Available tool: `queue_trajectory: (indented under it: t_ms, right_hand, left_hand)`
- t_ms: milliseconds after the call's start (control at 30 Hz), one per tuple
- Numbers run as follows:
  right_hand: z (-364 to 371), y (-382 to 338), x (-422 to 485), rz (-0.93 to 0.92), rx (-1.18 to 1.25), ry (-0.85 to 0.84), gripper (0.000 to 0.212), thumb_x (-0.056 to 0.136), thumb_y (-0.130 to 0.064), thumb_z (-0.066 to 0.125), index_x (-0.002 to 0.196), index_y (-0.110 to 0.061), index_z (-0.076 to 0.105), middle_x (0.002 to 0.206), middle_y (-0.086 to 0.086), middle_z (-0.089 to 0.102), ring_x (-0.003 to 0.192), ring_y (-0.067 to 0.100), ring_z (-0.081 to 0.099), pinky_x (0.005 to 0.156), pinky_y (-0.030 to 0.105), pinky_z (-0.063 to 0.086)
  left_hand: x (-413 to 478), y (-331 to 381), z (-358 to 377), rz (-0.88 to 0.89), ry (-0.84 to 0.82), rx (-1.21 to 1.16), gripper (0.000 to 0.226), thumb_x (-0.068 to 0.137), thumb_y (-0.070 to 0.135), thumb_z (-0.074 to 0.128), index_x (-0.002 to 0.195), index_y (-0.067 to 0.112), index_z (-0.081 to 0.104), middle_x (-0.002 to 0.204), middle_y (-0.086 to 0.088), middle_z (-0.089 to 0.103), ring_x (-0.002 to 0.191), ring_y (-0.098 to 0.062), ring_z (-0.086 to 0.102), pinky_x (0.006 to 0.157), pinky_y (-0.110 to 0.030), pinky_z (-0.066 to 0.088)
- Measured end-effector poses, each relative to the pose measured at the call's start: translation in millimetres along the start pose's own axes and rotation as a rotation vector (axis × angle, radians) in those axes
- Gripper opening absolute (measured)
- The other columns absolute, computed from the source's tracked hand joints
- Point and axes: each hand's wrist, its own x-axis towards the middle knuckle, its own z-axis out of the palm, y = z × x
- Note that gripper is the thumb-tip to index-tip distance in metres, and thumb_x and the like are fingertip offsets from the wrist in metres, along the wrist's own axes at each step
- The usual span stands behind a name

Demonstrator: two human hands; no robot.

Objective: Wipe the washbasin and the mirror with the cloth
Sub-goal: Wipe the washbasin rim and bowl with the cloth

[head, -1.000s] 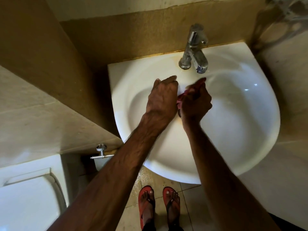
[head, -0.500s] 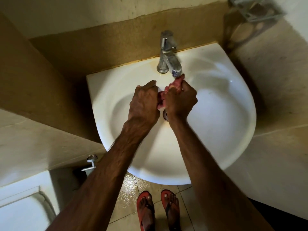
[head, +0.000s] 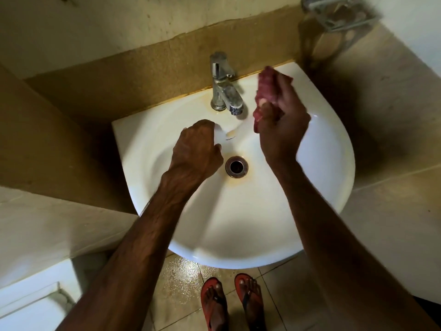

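A white washbasin (head: 317,187) fills the middle of the view, with a round metal drain (head: 236,166) at its bottom. My right hand (head: 284,123) is raised above the basin's right side, to the right of the tap, shut on a bunched dark red cloth (head: 266,91) that is blurred by motion. My left hand (head: 198,149) hovers over the basin's left half, just left of the drain, fingers curled with nothing in them. The mirror is out of view.
A chrome tap (head: 224,84) stands at the basin's back rim. A metal soap holder (head: 338,10) hangs on the wall at the top right. A white toilet (head: 31,302) is at the lower left. My feet in red sandals (head: 231,299) stand on wet floor tiles.
My hands have parted. The right hand has lifted the cloth up and to the right of the tap; the left hand has let go and stayed low over the basin.
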Motion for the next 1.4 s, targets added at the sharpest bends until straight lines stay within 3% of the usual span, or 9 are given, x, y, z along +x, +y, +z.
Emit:
queue_trajectory:
  t_ms: [100,233,367,500,800,933,1200,1300,1400]
  right_hand:
    - [21,19,-5,-0.163,-0.226,-0.412,0.045,0.109,-0.028,0.036,0.132,-0.003,0.066,0.121,0.019,0.073,0.113,0.033,0.068,0.1,0.044,0.055]
    - [24,26,-17,-0.288,-0.286,-0.526,0.03,0.095,0.0,0.065,0.125,0.004,0.068,0.136,0.023,0.066,0.138,0.048,0.052,0.113,0.068,0.04]
    - [7,57,12,-0.543,-0.422,-0.608,0.041,0.104,-0.008,0.045,0.143,-0.005,0.058,0.15,0.016,0.057,0.145,0.038,0.046,0.122,0.056,0.033]
    - [4,88,67,-0.455,-0.518,-0.529,0.045,0.105,-0.017,0.042,0.148,-0.023,0.056,0.159,0.005,0.047,0.153,0.028,0.035,0.126,0.04,0.019]
    - [16,79,85,-0.227,-0.607,-0.358,0.047,0.102,-0.016,0.046,0.148,-0.02,0.055,0.159,0.016,0.047,0.151,0.037,0.038,0.123,0.052,0.024]
    - [-16,85,67,-0.248,-0.605,-0.455,0.051,0.103,-0.01,0.049,0.154,-0.017,0.047,0.163,0.016,0.04,0.154,0.038,0.031,0.127,0.053,0.023]
    - [-3,102,124,-0.27,-0.739,-0.496,0.056,0.107,-0.056,0.027,0.15,-0.031,0.052,0.156,0.005,0.05,0.146,0.031,0.042,0.122,0.049,0.029]
    - [-2,92,98,-0.269,-0.684,-0.508,0.055,0.098,-0.032,0.04,0.152,-0.026,0.05,0.16,0.012,0.045,0.149,0.034,0.038,0.124,0.042,0.021]
    - [4,52,64,-0.404,-0.362,-0.509,0.043,0.093,0.0,0.051,0.131,-0.008,0.069,0.137,0.02,0.065,0.13,0.032,0.055,0.11,0.025,0.035]
  left_hand:
    - [-3,5,6,-0.029,0.044,-0.039,0.052,0.083,0.008,0.066,0.134,0.01,0.055,0.138,-0.008,0.056,0.127,-0.028,0.053,0.106,-0.034,0.043]
    - [-6,17,12,-0.066,0.1,-0.058,0.059,0.077,0.002,0.067,0.134,0.006,0.054,0.138,-0.012,0.053,0.13,-0.029,0.049,0.108,-0.037,0.045]
    - [-3,19,18,-0.035,0.132,0.018,0.07,0.071,0.002,0.067,0.139,0.001,0.049,0.142,-0.016,0.049,0.135,-0.033,0.045,0.114,-0.038,0.039]
    - [2,13,19,-0.016,0.118,0.068,0.071,0.066,-0.001,0.063,0.135,0.007,0.051,0.142,-0.011,0.048,0.13,-0.031,0.048,0.106,-0.037,0.045]
    - [8,5,13,-0.027,0.102,0.069,0.07,0.066,-0.005,0.063,0.132,0.015,0.057,0.127,-0.005,0.058,0.116,-0.029,0.055,0.093,-0.034,0.048]
    - [10,6,7,-0.017,0.075,0.076,0.068,0.069,-0.005,0.064,0.134,0.014,0.057,0.13,-0.005,0.059,0.118,-0.029,0.054,0.098,-0.032,0.044]
    - [10,3,5,0.001,0.06,0.098,0.071,0.073,-0.003,0.066,0.139,0.017,0.052,0.137,-0.001,0.054,0.125,-0.025,0.049,0.095,-0.028,0.044]
    - [12,2,5,-0.001,0.052,0.1,0.071,0.071,-0.003,0.066,0.138,0.018,0.053,0.136,0.001,0.054,0.125,-0.025,0.047,0.086,-0.027,0.043]
    - [15,1,5,0.0,0.048,0.097,0.074,0.071,-0.004,0.068,0.139,0.019,0.053,0.136,0.002,0.054,0.126,-0.025,0.046,0.08,-0.028,0.044]
